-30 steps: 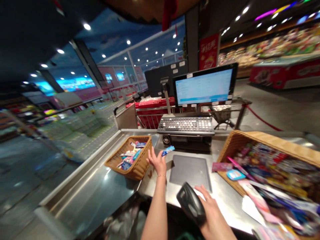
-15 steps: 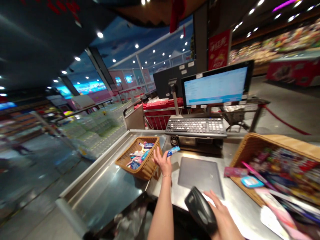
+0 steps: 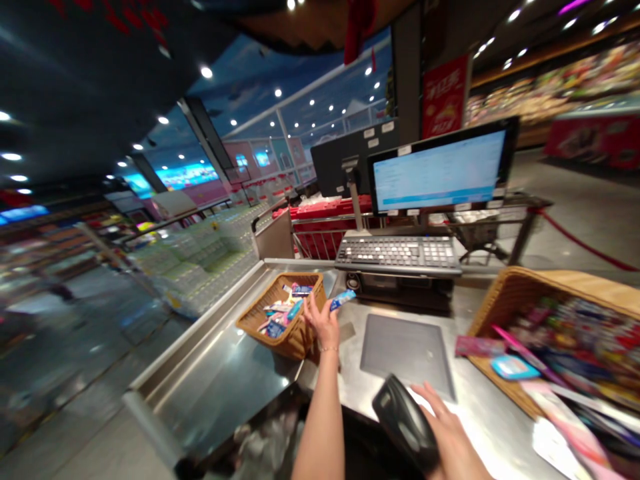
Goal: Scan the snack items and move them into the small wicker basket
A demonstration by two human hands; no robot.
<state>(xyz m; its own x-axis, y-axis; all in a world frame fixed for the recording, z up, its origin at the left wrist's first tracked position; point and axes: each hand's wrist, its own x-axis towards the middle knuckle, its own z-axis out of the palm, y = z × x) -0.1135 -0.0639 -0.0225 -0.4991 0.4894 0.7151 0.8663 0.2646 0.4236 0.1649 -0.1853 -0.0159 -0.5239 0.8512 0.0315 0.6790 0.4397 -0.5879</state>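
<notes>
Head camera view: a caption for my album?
At a checkout, the left hand holds a blue-wrapped item beside a wicker basket while the right hand grips a black barcode scanner.

Bare left forearm [image 3: 321,417] of a person at a checkout, a thin gold-toned bracelet [image 3: 329,349] circling the wrist just behind the left hand [image 3: 324,325]; the right hand [image 3: 450,433] likewise bare, with slender fingers.

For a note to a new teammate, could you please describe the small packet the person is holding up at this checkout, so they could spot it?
Find the steel checkout counter below the monitor. Between the small wicker basket and the grey mat, the person's left hand holds a slim blue-and-white packet. It alone is raised; the other packets lie in baskets or on the steel.
</notes>
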